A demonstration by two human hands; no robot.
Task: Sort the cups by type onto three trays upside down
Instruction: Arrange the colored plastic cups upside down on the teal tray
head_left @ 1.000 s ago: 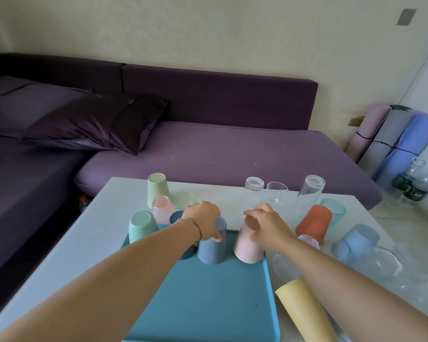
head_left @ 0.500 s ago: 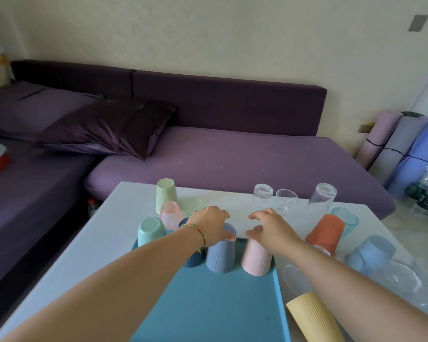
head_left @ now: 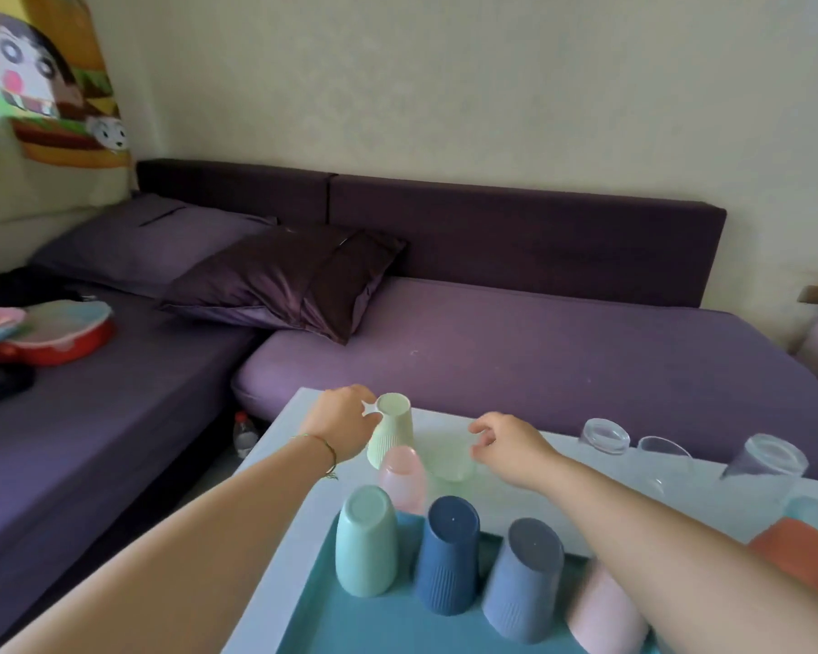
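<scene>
The pale green ribbed plastic cup is standing upside down at the far left of the white worktop. The left hand is pinching its top, probably bound for the near teal tray. The right hand is hovering, grip spread.

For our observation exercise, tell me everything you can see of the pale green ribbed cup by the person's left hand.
The pale green cup stands upside down near the far left edge of the table. It looks like matte plastic, with fine vertical ribs down its tapered wall and a smooth flat base facing up. The left hand holds it at the upturned base, fingers curled round it. A pink cup in front hides its lower rim.
</scene>
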